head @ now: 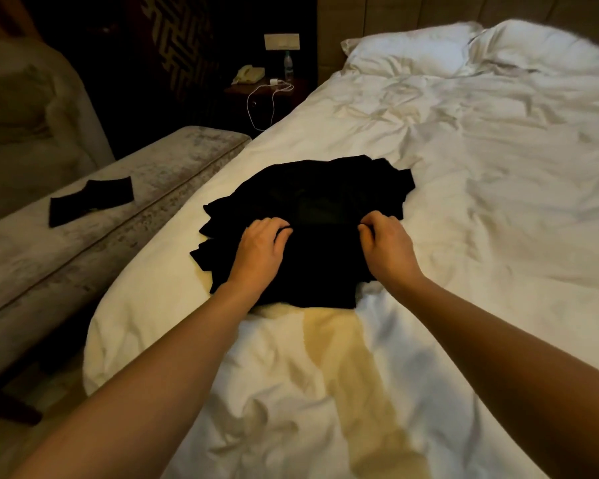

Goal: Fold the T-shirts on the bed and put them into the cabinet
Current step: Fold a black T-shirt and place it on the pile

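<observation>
On the bed: both hands gripping black tees

Near-left on white bed [464, 167], pile of black T-shirts [312, 188]. Left hand [260, 248] & right hand [386, 243] w/ fingers curled, pinching top shirt's fabric. Another dark cloth [90, 200] lies far left on bench [32, 254].

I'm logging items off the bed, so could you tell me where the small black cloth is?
In the head view, the small black cloth lies flat on the grey bench left of the bed, apart from the black T-shirt pile.
</observation>
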A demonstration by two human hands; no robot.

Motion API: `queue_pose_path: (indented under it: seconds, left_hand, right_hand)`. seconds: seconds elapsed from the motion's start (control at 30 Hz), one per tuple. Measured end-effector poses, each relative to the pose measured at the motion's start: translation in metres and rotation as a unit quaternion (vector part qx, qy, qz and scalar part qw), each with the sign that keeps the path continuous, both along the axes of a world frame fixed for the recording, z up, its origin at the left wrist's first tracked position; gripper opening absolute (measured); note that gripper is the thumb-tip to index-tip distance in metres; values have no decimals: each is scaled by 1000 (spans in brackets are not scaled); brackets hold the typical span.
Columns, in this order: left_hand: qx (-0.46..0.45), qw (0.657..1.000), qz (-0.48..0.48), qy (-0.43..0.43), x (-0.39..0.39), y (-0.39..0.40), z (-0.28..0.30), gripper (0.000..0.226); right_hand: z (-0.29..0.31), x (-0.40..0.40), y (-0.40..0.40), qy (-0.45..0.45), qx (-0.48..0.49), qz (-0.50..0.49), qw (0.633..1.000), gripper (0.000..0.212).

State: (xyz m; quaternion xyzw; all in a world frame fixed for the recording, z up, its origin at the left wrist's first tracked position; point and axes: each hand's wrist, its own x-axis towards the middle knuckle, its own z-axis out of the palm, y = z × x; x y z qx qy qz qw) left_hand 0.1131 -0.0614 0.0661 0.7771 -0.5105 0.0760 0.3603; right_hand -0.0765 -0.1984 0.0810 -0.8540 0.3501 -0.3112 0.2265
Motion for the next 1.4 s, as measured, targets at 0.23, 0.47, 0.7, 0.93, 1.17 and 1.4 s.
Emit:
queue_pose_path:
  seconds: [0.23,0.47,0.7,0.93,1.17,1.4]
  left_hand:
    - [8,999,-6,32,-66,4,27,23]
    - [48,987,-77,133,-157,-2,39,22]
    - [119,961,-165,185,-264,-23,30,26]
    - [168,924,-228,258,-368,-57,22,29]
    - [171,952,-203,153,-407,-61,4,9]
    - [78,946,-308,63,-458,0,-25,38]
  right_hand:
    - [31,-79,26,-18,7,-45,999,13]
    - [38,-181,44,-41,34,-103,993,12]
    - [24,-303,57,-76,99,-181,976,13]
    - [13,-395,79,-219,165,-242,931,16]
    - [3,-432,78,-270,309,-182,894,15]
    - [-16,-426,66,-324,426,-180,825,13]
